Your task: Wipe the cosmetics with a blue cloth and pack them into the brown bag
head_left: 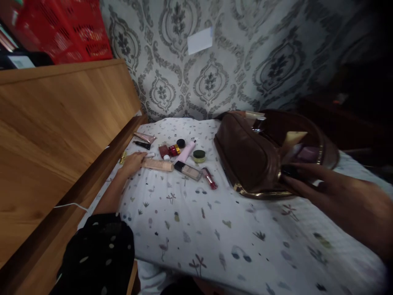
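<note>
One brown zippered bag [245, 151] is sitting at three o'clock on the printed cloth [215, 221]. At its mouth, the right hand [340, 196] is pinching a small black item [290, 171], fingers nearly closed. At nine o'clock, the left hand [132, 164] is resting against the peach tube [159, 165]; whether its fingers are gripping anything, I cannot tell. From the foundation bottle [190, 171], the pink tube [186, 152] is lying at twelve o'clock, the green-lidded jar [199, 156] at one.

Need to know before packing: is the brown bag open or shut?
Open. The brown bag gapes at the top, with items showing inside, and the right hand is at its rim.
</note>
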Demonstrator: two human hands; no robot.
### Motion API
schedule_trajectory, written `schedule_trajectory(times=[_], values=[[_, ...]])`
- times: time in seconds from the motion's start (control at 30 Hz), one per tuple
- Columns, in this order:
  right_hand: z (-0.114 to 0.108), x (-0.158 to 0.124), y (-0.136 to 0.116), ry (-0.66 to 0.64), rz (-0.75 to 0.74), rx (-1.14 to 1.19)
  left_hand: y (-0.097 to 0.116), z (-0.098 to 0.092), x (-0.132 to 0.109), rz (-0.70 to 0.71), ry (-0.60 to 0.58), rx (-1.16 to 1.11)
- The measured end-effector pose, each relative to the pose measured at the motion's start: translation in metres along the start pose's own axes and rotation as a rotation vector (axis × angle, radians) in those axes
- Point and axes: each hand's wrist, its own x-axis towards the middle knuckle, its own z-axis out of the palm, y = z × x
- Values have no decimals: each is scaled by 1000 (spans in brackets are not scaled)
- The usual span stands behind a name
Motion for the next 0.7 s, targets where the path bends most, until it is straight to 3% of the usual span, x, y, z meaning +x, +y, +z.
schedule_trajectory(times=[0.2, 0.5, 0.7], values=[[-27, -5, -22, -74, 15, 126, 2, -14, 7, 18, -90, 74], [-28, -9, -21, -63, -16, 237, -2, -15, 3, -58, -52, 97], [-34, -14, -24, -54, 51, 239, -3, -17, 14, -64, 36, -231]])
